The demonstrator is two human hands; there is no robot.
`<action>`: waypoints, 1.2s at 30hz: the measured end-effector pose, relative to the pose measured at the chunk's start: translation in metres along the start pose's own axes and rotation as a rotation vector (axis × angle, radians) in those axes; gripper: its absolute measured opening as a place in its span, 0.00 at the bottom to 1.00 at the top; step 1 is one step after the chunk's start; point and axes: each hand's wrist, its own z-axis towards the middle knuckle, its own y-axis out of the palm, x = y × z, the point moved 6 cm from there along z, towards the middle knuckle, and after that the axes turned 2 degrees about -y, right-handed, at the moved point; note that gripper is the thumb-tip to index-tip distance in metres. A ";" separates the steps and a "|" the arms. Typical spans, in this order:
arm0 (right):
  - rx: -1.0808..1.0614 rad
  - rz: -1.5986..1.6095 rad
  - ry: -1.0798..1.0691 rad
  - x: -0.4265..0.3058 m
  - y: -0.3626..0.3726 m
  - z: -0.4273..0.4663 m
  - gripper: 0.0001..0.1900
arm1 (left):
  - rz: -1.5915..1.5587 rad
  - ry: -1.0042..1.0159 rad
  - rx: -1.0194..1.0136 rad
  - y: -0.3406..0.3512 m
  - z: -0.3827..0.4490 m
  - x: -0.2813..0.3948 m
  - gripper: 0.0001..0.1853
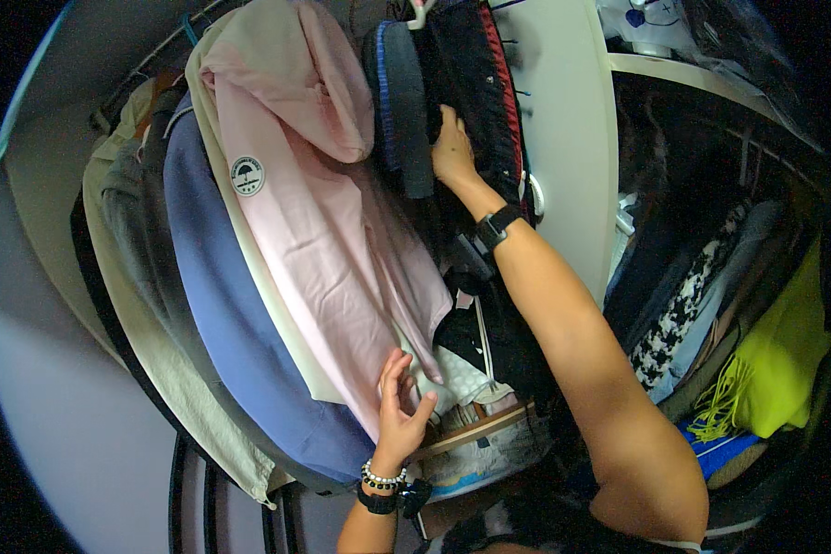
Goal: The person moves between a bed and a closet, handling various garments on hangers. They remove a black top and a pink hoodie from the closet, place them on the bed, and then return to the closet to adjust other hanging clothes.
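In front of me hangs a pink hooded jacket (305, 235) with a round umbrella patch (248, 176) on it. My left hand (401, 415) is at its lower edge, thumb and fingers apart, the fingertips close to the pink cloth. Higher up, my right hand (453, 152) reaches against a black garment (460, 76) with red trim. Whether those fingers pinch the cloth is hidden. Beside that hand hangs a dark grey garment (408, 111) with a blue ribbed edge. A white hanger hook (419, 14) shows above it.
Blue (228, 277), cream and grey garments hang on a rail (159, 52) at left. A white panel (571, 138) divides off more clothes and a yellow-green fringed scarf (782, 367) at right. Below stands a wooden-rimmed bin (471, 433) with pale cloth in it.
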 end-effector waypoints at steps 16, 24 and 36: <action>-0.227 -0.180 -0.004 0.104 0.012 -0.106 0.18 | 0.031 0.025 0.105 -0.014 -0.004 -0.009 0.31; -1.028 0.057 0.043 0.045 -0.039 -0.298 0.23 | 0.541 0.201 0.013 0.012 -0.007 -0.005 0.45; -1.075 0.519 -0.289 -0.052 -0.123 -0.267 0.11 | 0.047 0.066 0.238 -0.049 -0.090 0.002 0.21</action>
